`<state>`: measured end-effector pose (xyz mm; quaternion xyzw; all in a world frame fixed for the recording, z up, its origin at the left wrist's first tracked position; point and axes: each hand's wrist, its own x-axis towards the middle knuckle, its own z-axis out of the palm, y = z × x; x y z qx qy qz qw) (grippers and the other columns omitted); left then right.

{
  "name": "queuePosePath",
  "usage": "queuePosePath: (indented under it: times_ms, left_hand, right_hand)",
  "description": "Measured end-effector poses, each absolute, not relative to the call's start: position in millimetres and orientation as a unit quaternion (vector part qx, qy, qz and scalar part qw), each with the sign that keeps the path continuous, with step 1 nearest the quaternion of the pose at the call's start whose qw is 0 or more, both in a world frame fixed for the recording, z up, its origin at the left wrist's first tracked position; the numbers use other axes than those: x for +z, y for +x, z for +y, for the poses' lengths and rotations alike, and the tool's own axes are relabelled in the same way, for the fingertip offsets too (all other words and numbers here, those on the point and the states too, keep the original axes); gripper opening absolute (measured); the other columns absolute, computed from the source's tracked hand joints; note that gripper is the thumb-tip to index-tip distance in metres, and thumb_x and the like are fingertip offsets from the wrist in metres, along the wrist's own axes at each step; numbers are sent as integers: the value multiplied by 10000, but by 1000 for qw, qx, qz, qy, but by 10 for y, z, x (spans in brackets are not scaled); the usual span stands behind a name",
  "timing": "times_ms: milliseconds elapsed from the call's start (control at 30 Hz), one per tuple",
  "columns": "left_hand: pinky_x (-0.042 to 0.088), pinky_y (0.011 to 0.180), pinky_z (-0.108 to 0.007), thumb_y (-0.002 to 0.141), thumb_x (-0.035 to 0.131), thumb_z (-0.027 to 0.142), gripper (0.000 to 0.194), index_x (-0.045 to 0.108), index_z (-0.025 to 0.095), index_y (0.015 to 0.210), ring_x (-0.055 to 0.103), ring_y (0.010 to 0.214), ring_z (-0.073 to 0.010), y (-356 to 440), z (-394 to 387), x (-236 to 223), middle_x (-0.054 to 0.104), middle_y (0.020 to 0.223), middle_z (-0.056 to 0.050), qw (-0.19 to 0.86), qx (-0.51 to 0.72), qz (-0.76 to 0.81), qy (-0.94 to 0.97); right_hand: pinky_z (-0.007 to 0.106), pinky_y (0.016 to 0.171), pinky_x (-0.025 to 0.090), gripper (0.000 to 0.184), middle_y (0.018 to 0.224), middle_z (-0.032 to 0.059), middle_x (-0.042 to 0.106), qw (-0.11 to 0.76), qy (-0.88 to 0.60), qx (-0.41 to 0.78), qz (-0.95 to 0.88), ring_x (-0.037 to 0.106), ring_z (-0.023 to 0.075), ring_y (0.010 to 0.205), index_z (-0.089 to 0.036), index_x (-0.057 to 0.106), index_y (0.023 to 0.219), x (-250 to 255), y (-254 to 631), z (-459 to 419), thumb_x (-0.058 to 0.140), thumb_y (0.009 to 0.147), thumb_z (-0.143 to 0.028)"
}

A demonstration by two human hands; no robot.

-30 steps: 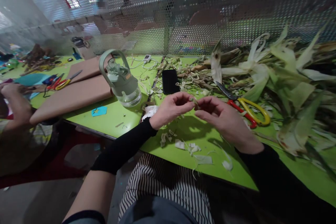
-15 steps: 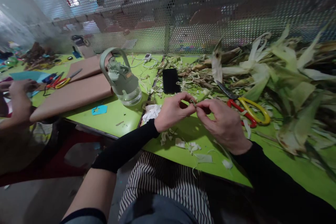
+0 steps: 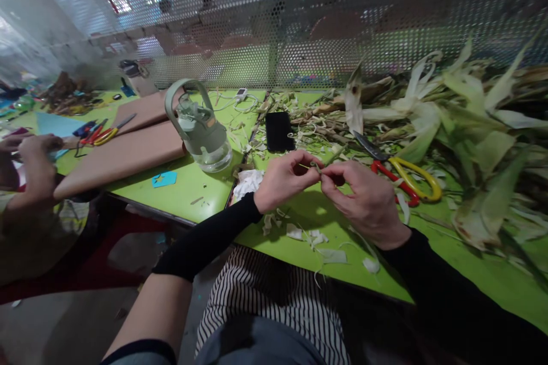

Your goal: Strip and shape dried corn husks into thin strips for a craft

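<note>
Over the green table, my left hand (image 3: 287, 179) and my right hand (image 3: 363, 199) meet fingertip to fingertip. Both pinch a thin green strip of corn husk (image 3: 315, 167) that curls into a small loop; its far end points up and away. The fingers hide part of it. Scissors (image 3: 396, 168) with one red and one yellow handle lie just beyond my right hand, blades partly on the husks. Beyond my left hand rests a black phone (image 3: 279, 131). Small husk scraps (image 3: 317, 238) lie on the table below my hands.
A heap of corn husks (image 3: 466, 114) covers the right side. At left stand a green water bottle (image 3: 204, 134), brown folded paper (image 3: 128, 159) and more scissors (image 3: 113, 128). Another person's hand (image 3: 38, 148) works at far left. A perforated metal screen (image 3: 240, 28) borders the back.
My hands stay almost in place, still pinching the husk strip, with only slight finger movement. The view has shifted slightly.
</note>
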<state>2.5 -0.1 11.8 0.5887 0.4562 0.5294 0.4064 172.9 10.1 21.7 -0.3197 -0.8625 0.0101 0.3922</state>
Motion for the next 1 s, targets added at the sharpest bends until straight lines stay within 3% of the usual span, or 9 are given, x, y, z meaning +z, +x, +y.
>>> queuePosePath:
  times_ms: [167,367,500,633,667,767,833,933,1000]
  left_hand:
    - [449,610,-161,778,642,101,116,688,124,882,571,624,-43,33,6,113,674,743,10,436,536,444,571]
    - [523,672,-209,794,610,50,96,615,132,844,625,606,-55,41,49,171,656,692,26,565,514,419,490]
    - [553,740,-259,811,617,56,87,587,136,794,626,597,-53,21,79,219,654,703,31,614,508,437,418]
    - [562,793,-289,834,612,87,56,602,140,821,679,685,-86,-32,92,267,692,747,3,623,514,444,387]
    - [560,801,-287,839,607,91,53,605,140,822,685,703,-89,-43,93,281,702,759,-6,622,518,445,383]
    - [555,792,-261,839,594,74,71,622,129,804,684,710,-84,-61,89,324,714,761,-21,623,525,443,375]
    - [555,787,-249,829,593,52,88,634,122,793,677,695,-75,-59,85,341,716,746,-19,628,527,437,369]
    - [561,825,-257,823,601,42,96,641,119,784,664,675,-62,-56,89,333,722,735,-11,640,530,424,361]
    - [562,868,-279,830,615,53,82,642,119,790,670,681,-66,-63,106,307,724,734,-13,650,534,416,346]
  right_hand:
    - [403,685,541,149,812,72,716,376,-322,18,-869,683,252,746,-270,585,857,237,1704,89,483,965,-286]
    - [394,703,547,108,861,76,701,423,-408,90,-804,664,228,738,-256,590,912,228,1679,116,527,944,-337]
    - [355,663,535,273,887,75,708,417,-406,143,-801,656,213,741,-213,631,981,222,1697,173,600,904,-473]
    - [317,683,500,229,871,75,727,394,-503,87,-764,630,188,716,-205,656,943,391,1908,360,561,937,-413]
    - [311,676,486,191,872,82,727,355,-547,67,-755,628,191,715,-199,648,950,443,2004,429,564,929,-370]
    - [325,616,417,143,850,131,714,66,-666,38,-742,624,239,714,-165,626,949,518,2323,614,610,889,-295]
    - [331,605,397,157,861,178,708,-61,-671,42,-738,627,253,705,-136,614,966,482,2494,679,551,919,-272]
    - [326,606,411,221,873,197,700,-45,-674,16,-737,634,248,688,-128,578,1031,385,2627,699,507,921,-307]
    - [329,588,416,240,792,172,679,-13,-655,17,-756,614,234,631,-165,572,930,364,2649,703,477,914,-384]
